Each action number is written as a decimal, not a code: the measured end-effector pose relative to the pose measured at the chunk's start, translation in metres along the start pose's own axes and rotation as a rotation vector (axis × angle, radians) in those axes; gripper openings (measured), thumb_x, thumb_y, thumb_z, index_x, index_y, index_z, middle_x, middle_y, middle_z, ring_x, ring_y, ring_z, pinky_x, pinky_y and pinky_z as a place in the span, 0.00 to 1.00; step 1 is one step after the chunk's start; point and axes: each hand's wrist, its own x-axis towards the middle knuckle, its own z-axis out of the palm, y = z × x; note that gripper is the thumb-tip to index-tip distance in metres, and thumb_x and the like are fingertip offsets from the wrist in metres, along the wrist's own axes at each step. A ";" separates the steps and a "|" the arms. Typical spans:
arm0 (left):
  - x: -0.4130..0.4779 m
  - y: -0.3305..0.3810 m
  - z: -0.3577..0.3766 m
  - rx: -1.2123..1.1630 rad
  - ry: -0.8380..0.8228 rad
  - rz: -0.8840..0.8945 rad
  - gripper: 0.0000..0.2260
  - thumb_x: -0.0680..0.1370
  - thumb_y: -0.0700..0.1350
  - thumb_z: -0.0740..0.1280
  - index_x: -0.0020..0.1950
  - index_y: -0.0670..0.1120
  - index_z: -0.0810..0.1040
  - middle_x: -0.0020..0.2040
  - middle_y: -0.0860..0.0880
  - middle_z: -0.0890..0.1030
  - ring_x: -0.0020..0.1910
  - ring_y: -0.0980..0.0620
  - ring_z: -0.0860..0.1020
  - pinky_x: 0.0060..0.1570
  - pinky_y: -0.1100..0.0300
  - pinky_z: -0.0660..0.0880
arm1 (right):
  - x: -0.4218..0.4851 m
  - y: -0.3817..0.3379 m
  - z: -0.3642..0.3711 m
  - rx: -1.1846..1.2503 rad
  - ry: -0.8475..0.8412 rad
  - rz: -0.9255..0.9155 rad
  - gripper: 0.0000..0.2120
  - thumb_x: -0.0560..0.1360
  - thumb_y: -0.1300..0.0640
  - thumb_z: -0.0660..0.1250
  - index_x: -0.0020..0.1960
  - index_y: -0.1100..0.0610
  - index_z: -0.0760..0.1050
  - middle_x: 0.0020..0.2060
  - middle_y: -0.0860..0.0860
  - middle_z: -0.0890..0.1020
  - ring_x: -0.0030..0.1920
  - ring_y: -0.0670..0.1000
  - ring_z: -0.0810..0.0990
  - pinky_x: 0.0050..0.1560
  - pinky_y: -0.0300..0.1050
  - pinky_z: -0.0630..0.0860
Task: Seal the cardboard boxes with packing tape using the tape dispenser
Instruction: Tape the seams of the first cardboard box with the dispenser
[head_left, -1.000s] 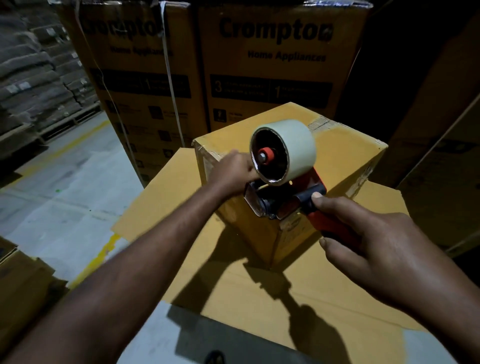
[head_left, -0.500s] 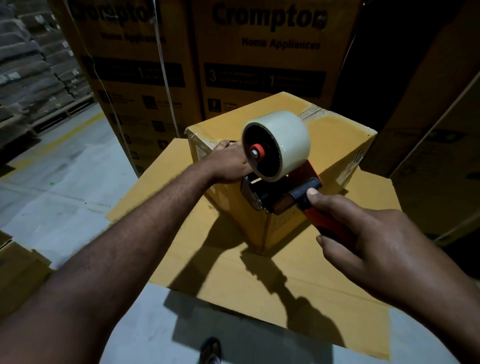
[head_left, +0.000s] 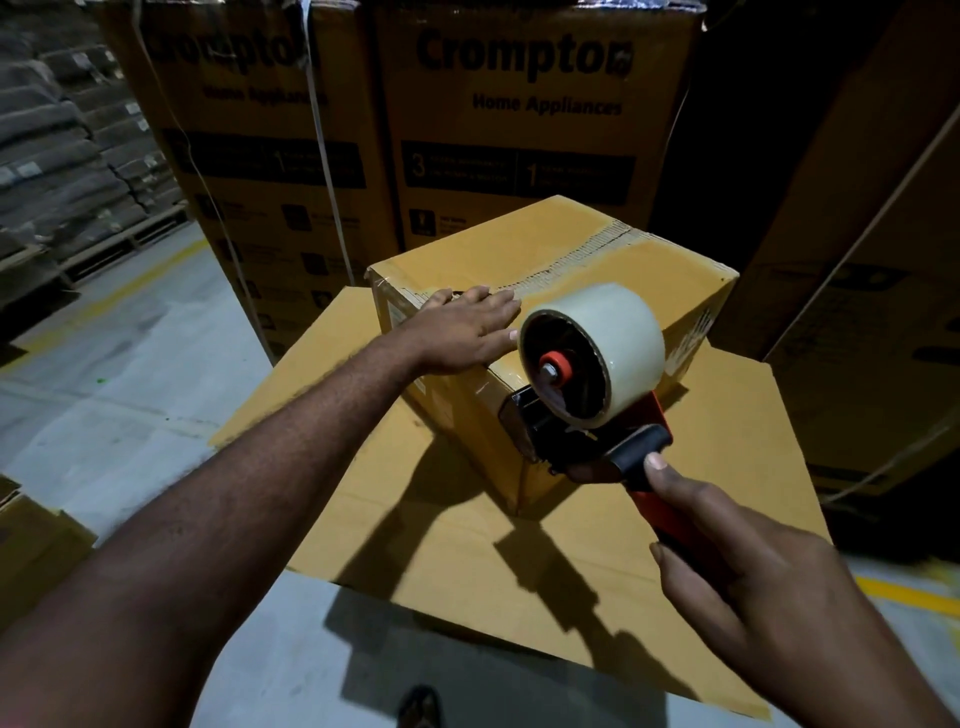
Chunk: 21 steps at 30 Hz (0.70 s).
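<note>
Cardboard box (head_left: 649, 280) sits mid-frame. Our left hand (head_left: 457, 332) presses flat on its top, fingers (head_left: 498, 306) straight, at the taped seam's (head_left: 587, 260) near end. Right hand (head_left: 769, 587), lower right, is clenched round the tape dispenser (head_left: 587, 415) handle, with the head at the box's near corner. Seam runs toward upper right.

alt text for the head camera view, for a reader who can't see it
A person's left hand lies flat on top of a small cardboard box while the right hand grips a red tape dispenser at the box's near corner. The box sits on a larger flat carton, with tall printed cartons behind.
</note>
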 end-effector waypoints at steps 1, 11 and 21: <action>0.001 0.000 0.000 0.005 -0.002 0.000 0.29 0.84 0.65 0.44 0.83 0.56 0.50 0.83 0.56 0.48 0.81 0.52 0.46 0.77 0.41 0.40 | -0.003 0.001 0.002 0.013 0.022 0.009 0.31 0.70 0.39 0.62 0.73 0.30 0.60 0.44 0.35 0.76 0.38 0.41 0.77 0.37 0.29 0.70; -0.033 0.057 0.001 -0.077 0.052 0.014 0.24 0.86 0.56 0.53 0.81 0.51 0.58 0.82 0.51 0.55 0.81 0.50 0.48 0.77 0.45 0.36 | -0.010 0.016 0.021 0.052 0.146 0.020 0.32 0.71 0.45 0.68 0.73 0.35 0.64 0.51 0.34 0.77 0.43 0.38 0.76 0.42 0.22 0.66; -0.034 0.061 0.004 -0.089 -0.031 0.108 0.22 0.87 0.54 0.49 0.81 0.55 0.57 0.82 0.54 0.53 0.81 0.54 0.46 0.78 0.49 0.37 | -0.016 0.027 0.049 0.171 0.259 -0.017 0.30 0.74 0.51 0.71 0.74 0.40 0.66 0.53 0.35 0.78 0.52 0.40 0.78 0.49 0.25 0.71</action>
